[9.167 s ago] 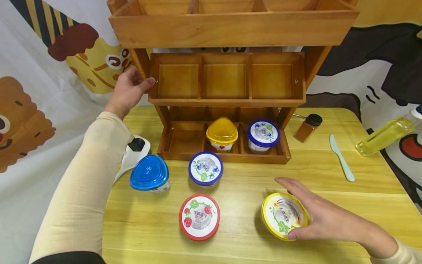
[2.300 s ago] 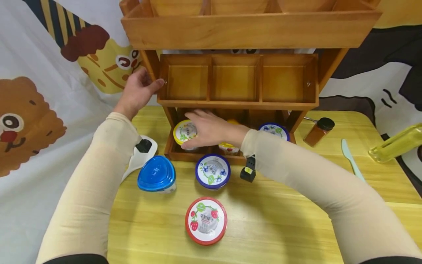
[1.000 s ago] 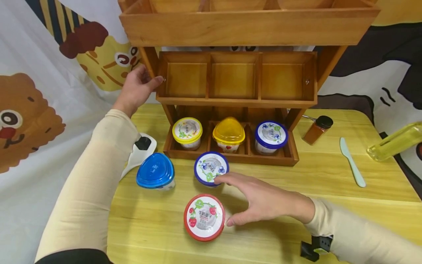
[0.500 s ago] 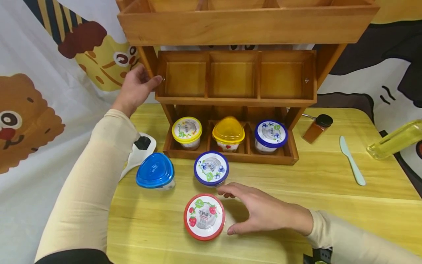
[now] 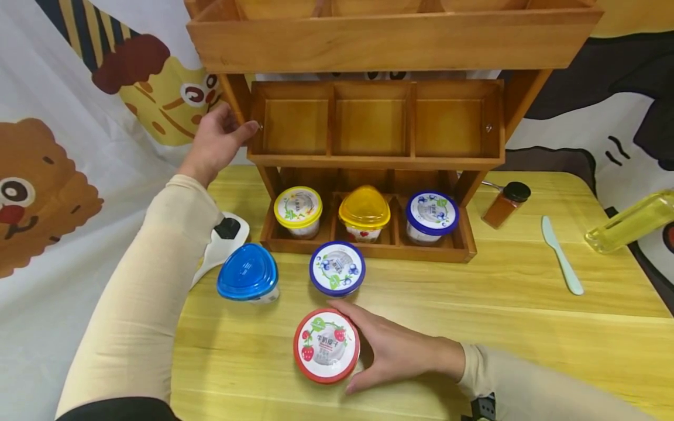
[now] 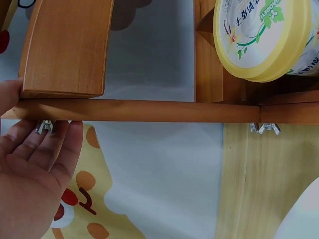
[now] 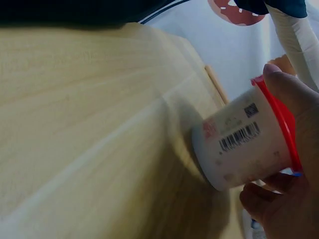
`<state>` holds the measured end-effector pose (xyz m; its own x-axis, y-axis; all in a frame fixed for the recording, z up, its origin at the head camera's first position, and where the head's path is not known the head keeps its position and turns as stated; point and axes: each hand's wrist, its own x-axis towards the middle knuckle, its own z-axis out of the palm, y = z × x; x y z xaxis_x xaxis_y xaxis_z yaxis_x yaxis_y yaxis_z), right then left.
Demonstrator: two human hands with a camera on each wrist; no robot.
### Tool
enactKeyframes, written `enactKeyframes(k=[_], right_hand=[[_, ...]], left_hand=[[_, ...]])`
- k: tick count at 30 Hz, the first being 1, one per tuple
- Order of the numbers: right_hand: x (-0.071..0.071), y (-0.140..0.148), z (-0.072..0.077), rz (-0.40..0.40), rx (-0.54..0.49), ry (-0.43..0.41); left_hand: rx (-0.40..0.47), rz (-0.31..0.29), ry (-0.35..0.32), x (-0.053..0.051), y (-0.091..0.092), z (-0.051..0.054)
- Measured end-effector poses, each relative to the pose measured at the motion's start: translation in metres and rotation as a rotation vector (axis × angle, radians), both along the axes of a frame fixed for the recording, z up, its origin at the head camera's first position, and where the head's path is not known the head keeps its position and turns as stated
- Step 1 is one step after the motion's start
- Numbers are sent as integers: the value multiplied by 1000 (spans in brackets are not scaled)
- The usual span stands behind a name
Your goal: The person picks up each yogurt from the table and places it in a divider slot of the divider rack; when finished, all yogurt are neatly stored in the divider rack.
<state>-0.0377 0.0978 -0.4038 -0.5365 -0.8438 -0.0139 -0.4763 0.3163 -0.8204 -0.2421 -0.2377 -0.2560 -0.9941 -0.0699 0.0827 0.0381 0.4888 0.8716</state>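
Note:
My left hand pinches the left side post of a tiered wooden rack, thumb on one side and fingers on the other; the left wrist view shows this grip on the post. My right hand stands around a red-lidded strawberry pudding cup, thumb and fingers spread on either side of its lid. In the right wrist view the cup stands on the table between thumb and fingers; firm contact cannot be made out. Behind it stand a blueberry cup and a blue-lidded cup.
The rack's bottom tray holds a yellow-lidded cup, a cup with a domed amber lid and another blueberry cup. A white utensil lies left; a spice jar, pale green knife and oil bottle are right.
The yellow-lidded cup went from the table into the bottom tray's left compartment, carried by my right hand. That hand then came back and moved left around the strawberry cup. My left hand stayed on the post.

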Motion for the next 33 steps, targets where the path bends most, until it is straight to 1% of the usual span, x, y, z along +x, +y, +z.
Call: enactKeyframes(k=[5,13,15,18,20,23,25,29,33], right_hand=[[3,-5,-7,2,-71,27],[3,-7,-13,11,-132,-21],[4,-7,-13,12,-142,-40],[6,-7,-13,17,-155,-45],[7,-7,-12,16,-157,-72],[9,-7,-9,9,-161,-105],[10,-6,-6,4,-175,-106],[10,-3,4,-8,-207,-34],[9,1,20,-53,-207,-28]], left_hand=[[-26,-1,0,1,0,0],[-3,-15,4,0,0,1],[-11,-12,2,0,0,1],[-26,-8,2,0,0,1],[-30,-4,3,0,0,1],[-15,-9,1,0,-1,0],[-7,-10,-3,-1,0,0],[-4,-13,-6,-1,-1,0],[-6,-12,2,0,-1,0]])
